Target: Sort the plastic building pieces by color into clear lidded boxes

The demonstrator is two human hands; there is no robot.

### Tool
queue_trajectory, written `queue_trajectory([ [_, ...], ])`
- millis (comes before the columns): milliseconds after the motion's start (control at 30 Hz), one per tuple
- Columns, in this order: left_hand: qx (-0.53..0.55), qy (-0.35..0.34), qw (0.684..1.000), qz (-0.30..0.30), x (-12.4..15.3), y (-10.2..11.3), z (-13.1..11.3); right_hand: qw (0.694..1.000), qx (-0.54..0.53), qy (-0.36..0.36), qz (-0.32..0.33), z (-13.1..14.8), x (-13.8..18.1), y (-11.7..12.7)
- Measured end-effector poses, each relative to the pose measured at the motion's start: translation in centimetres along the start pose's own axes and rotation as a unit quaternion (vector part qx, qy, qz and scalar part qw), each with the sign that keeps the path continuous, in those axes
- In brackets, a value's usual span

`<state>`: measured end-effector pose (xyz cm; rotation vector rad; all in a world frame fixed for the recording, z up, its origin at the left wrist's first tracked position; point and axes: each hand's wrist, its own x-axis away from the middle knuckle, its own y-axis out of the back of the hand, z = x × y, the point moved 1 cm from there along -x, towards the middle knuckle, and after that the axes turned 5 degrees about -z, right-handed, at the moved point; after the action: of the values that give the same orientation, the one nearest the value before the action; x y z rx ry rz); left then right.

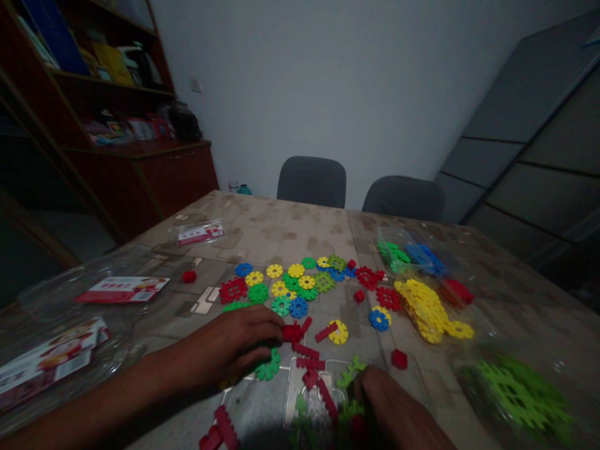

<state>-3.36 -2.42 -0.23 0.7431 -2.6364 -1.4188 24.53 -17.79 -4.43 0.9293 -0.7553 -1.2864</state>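
Note:
Many flat plastic building pieces (300, 284) in red, yellow, green and blue lie spread over the table (290, 228). My left hand (234, 347) rests palm down near the front, its fingertips pinched on a small red piece (291, 332). A green gear piece (268, 369) lies just under that hand. My right hand (391, 409) is low at the front edge, fingers curled among green and red pieces (349, 375); what it holds is hidden. Red bar pieces (309, 362) lie between my two hands.
A clear bag with yellow pieces (429, 306) and one with green pieces (520, 390) lie at the right. Clear bags with red-and-white cards (122, 289) lie at the left. Two grey chairs (312, 181) stand behind the table, a wooden cabinet (140, 175) at left.

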Motion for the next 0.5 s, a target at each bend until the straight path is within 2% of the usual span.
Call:
queue_trajectory([
  [100, 0.001, 0.004, 1.0, -0.001, 0.0, 0.1, 0.1, 0.998, -0.048, -0.028, 0.015, 0.2, -0.9, 0.0],
  [233, 0.002, 0.006, 1.0, -0.009, 0.1, -0.1, 0.4, 0.995, -0.093, 0.006, 0.019, 0.1, -1.8, 1.0],
  [400, 0.003, 0.003, 1.0, -0.02, 0.2, -0.4, 0.7, 0.992, -0.104, -0.011, 0.07, 0.7, -2.7, 2.9],
  [500, -0.004, 0.001, 1.0, -0.016, 0.1, -0.5, 0.8, 0.991, -0.123, -0.012, 0.057, 0.8, -3.4, 3.6],
])
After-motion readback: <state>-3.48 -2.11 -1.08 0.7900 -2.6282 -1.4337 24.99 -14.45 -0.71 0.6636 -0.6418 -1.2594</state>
